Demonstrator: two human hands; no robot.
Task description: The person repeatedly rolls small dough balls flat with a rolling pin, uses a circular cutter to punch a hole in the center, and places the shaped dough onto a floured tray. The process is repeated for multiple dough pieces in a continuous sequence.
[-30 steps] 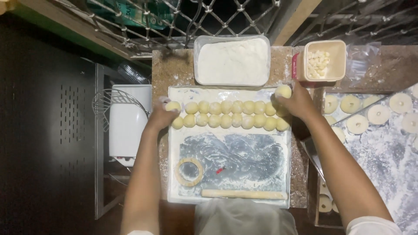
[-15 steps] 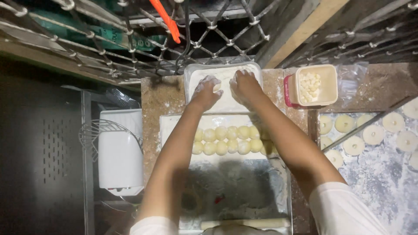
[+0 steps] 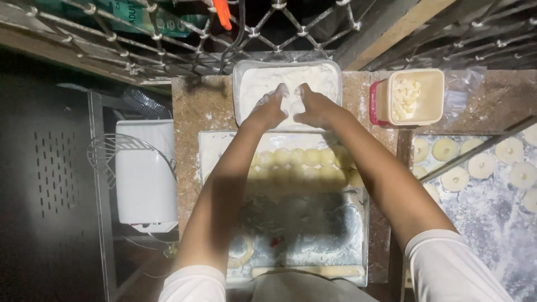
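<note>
Both your hands are in the flour tub point(image 3: 330, 75) at the counter's back edge: left hand point(image 3: 270, 109) and right hand point(image 3: 313, 107) side by side, fingers loosely curled and floury, pinching nothing I can make out. Dough balls point(image 3: 305, 159) line the board point(image 3: 212, 145) just behind your wrists.

1. I see the flour tub point(image 3: 330, 75) at the upper centre of the frame: a clear rectangular container with rounded corners, sitting flat on the table, open on top and filled nearly to the rim with white flour.
2. My left hand point(image 3: 269, 109) and right hand point(image 3: 314, 106) rest side by side in it, fingers point(image 3: 281, 92) dusted white.
</note>
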